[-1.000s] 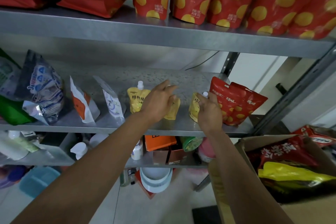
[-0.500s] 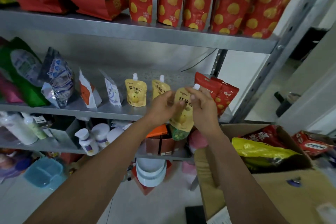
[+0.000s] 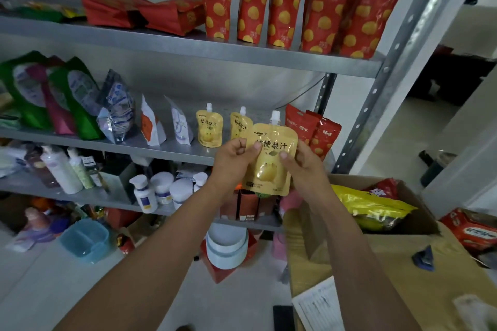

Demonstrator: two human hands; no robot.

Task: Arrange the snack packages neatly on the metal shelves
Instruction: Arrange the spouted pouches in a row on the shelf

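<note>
A yellow juice pouch [image 3: 271, 164] with a white cap is held upright in front of the middle metal shelf [image 3: 172, 149]. My left hand [image 3: 235, 160] pinches its left edge and my right hand [image 3: 302, 166] grips its right edge. Two more yellow pouches, one [image 3: 209, 130] and another [image 3: 240, 125], stand on that shelf behind it. Red snack packs [image 3: 313, 131] stand to the right of them. White pouches [image 3: 152, 126], a silver bag [image 3: 115, 107] and green bags [image 3: 78, 99] stand further left.
Tall red spotted bags [image 3: 290, 2] line the top shelf [image 3: 188, 48]. Bottles and jars [image 3: 150, 191] fill the lower shelf. A cardboard box [image 3: 390, 247] with a yellow bag [image 3: 368, 204] and red packs sits at the right. A blue container [image 3: 86, 240] lies on the floor.
Both hands lifted one yellow pouch off the middle shelf and drew it toward me; it now faces the camera. My view pulled back and rose, showing more of the shelves.
</note>
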